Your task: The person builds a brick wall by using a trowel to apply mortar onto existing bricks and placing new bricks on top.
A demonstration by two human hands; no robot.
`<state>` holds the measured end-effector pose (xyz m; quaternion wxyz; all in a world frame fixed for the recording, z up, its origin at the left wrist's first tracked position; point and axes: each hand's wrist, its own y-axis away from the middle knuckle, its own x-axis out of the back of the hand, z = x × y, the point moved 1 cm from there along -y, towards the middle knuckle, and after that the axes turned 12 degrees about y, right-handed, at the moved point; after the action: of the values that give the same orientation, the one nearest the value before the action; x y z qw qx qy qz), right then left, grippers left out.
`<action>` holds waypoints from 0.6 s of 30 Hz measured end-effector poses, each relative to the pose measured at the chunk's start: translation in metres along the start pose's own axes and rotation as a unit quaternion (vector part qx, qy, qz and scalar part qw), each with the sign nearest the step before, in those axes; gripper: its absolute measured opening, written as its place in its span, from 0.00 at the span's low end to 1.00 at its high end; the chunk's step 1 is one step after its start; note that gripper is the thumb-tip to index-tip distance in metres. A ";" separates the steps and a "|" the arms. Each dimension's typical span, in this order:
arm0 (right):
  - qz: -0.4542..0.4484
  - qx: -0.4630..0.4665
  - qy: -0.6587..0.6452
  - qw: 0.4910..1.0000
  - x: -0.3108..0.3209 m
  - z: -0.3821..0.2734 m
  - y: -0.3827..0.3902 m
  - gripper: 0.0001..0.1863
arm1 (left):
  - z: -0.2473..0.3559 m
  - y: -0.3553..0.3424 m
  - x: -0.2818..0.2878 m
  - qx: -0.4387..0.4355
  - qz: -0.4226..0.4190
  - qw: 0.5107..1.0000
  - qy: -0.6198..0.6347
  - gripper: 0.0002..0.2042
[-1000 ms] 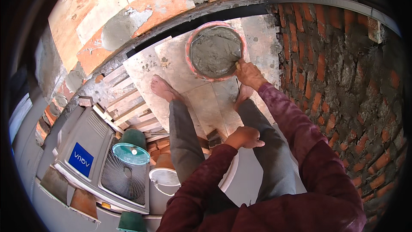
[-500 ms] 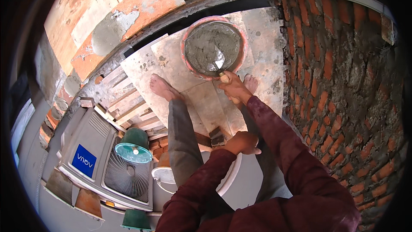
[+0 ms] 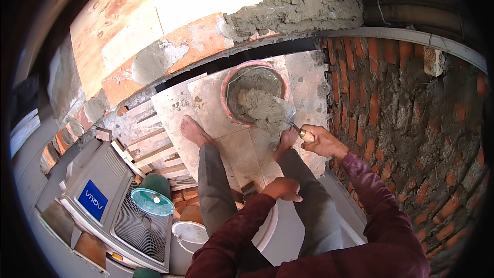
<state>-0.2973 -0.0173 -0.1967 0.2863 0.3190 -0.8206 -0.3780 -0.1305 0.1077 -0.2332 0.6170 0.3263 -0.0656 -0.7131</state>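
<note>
While my right hand (image 3: 325, 142) closes round the wooden handle (image 3: 307, 136) of one trowel (image 3: 290, 113), its blade carries a heaped, lumpy load of wet-looking grey mortar (image 3: 263, 108) over the near right rim of one round, red-rimmed bucket (image 3: 224, 95). More rough grey mortar lies inside, below the rim. Left hand (image 3: 283, 189): fingers curled in by my right leg, contents cannot be told; count also two bare feet (image 3: 193, 131) on pale, stained flooring (image 3: 239, 155).
</note>
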 end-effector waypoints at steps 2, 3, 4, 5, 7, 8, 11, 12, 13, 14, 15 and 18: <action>0.017 0.067 0.091 0.993 0.041 -0.024 0.002 0.11 | 0.000 -0.004 0.001 -0.009 0.009 1.000 0.005 0.20; 0.032 0.095 0.124 0.987 0.062 -0.037 -0.002 0.11 | 0.002 -0.005 0.003 -0.017 0.014 1.000 0.016 0.21; 0.054 0.127 0.147 0.979 0.079 -0.058 -0.011 0.11 | 0.000 -0.004 0.004 -0.020 0.020 0.999 0.031 0.21; 0.077 0.156 0.170 0.970 0.096 -0.079 -0.021 0.11 | -0.001 -0.004 0.004 -0.024 0.025 0.998 0.044 0.21; 0.123 0.175 0.292 0.932 0.128 -0.104 -0.045 0.11 | -0.009 -0.009 -0.002 -0.061 0.074 0.994 0.051 0.21; 0.184 0.203 0.358 0.893 0.137 -0.118 -0.056 0.11 | -0.014 -0.011 -0.005 -0.077 0.097 0.991 0.058 0.22; 0.305 0.190 0.477 0.802 0.150 -0.135 -0.084 0.15 | -0.007 -0.008 -0.001 -0.097 0.139 0.984 0.050 0.22; 0.350 0.211 0.536 0.739 0.152 -0.129 -0.097 0.16 | -0.004 -0.007 0.000 -0.101 0.133 0.985 0.054 0.21; 0.370 0.207 0.529 0.735 0.149 -0.119 -0.099 0.17 | 0.000 -0.008 0.002 -0.105 0.125 0.985 0.058 0.21; 0.391 0.204 0.522 0.730 0.144 -0.114 -0.100 0.17 | 0.000 -0.008 0.006 -0.108 0.119 0.985 0.061 0.21; 0.409 0.204 0.513 0.726 0.137 -0.113 -0.099 0.18 | -0.002 -0.006 0.007 -0.100 0.117 0.986 0.065 0.21; 0.408 0.181 0.411 0.795 0.116 -0.104 -0.063 0.19 | -0.002 -0.004 0.009 -0.079 0.101 0.989 0.075 0.21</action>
<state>-0.2771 -0.1812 -0.1637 0.6615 0.1261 -0.7330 0.0965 -0.1333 0.1005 -0.2400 0.7126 0.3210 0.0052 -0.6238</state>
